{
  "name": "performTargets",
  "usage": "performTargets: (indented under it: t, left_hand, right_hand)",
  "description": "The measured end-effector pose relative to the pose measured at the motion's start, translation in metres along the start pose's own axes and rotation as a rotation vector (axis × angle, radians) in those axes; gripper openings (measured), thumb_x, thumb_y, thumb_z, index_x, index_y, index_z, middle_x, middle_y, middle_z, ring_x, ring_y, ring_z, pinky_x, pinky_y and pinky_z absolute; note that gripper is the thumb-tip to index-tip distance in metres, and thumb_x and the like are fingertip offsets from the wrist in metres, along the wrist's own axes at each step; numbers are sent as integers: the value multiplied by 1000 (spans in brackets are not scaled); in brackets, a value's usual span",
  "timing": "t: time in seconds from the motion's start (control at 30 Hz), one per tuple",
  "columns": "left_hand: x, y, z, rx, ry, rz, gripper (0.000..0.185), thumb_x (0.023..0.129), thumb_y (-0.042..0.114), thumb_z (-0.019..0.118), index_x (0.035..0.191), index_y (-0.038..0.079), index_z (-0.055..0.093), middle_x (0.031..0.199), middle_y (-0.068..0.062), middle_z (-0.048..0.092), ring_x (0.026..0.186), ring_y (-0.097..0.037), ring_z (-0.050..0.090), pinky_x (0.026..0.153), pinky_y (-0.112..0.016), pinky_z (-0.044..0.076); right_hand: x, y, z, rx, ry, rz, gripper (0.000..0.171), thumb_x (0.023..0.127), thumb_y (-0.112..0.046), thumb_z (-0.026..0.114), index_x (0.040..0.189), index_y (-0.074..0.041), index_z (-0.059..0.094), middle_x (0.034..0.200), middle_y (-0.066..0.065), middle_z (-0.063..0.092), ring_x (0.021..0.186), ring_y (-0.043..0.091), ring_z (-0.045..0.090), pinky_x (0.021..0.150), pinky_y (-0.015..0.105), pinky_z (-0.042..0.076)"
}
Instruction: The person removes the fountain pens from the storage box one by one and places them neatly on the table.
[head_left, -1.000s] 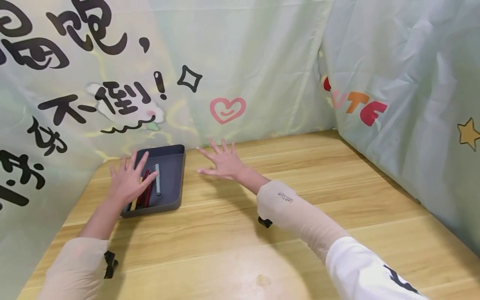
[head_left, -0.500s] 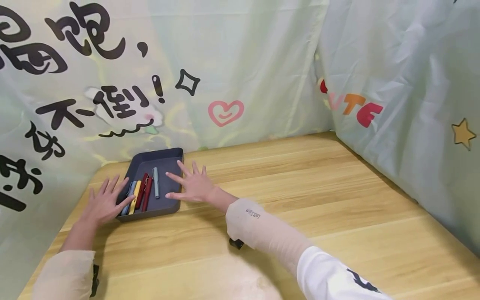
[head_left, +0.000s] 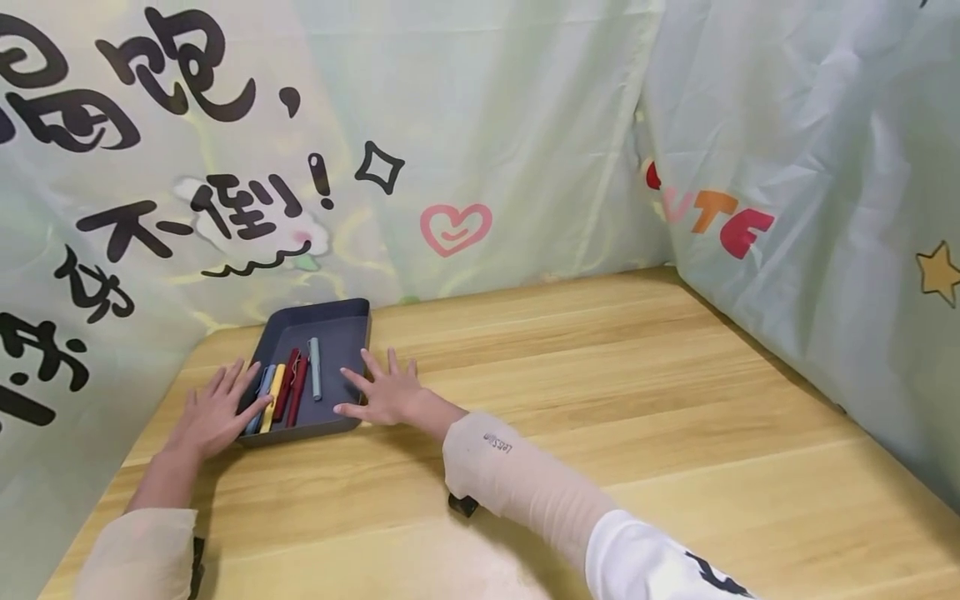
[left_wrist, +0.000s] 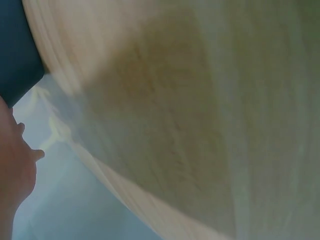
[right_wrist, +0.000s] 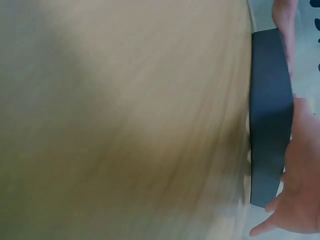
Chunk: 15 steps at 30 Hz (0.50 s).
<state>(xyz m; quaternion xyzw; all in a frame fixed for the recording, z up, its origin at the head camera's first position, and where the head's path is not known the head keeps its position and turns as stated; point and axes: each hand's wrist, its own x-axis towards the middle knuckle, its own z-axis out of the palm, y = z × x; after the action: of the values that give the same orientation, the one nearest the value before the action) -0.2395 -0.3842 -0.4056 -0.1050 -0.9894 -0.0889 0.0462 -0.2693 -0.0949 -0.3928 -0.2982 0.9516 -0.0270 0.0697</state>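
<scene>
Dark tray (head_left: 341, 333) sits on the wooden counter (head_left: 600, 392) at its far left corner near the printed curtain (head_left: 225, 150), with blue, yellow, two red and a grey pen (head_left: 315, 379) lying lengthwise inside. Left hand (head_left: 213, 412), fingers spread flat, touches the tray's left wall; right hand (head_left: 386, 396), also spread flat, rests against the tray's right wall. Neither hand grips anything.

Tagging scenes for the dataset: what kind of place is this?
Probably a makeshift indoor recording booth: a wooden table boxed in by pale printed cloth backdrops with cartoon lettering. On it sits a dark tray of pens, a hand at each side.
</scene>
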Motion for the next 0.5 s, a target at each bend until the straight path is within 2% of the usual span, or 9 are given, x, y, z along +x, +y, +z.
performTargets:
  t: [0.2,0.5]
  left_hand:
    - [-2,1,1,-15,-26,-25,71,95,50,34,147,6,13,146,-27,11,128,-51,8,91,-72,2]
    - [1,13,2,7,-57,-10,73,96,50,32,144,-2,17,146,-28,9,129,-49,9,96,-67,7]
  right_hand:
    - [0,0,2,17,-12,-7,70,85,-72,15,146,-41,2,152,-3,-9,136,35,2,102,60,16]
    - [-3,12,0,-19,-35,-31,68,86,-71,14,146,-40,4,152,-3,-10,136,34,6,103,58,14]
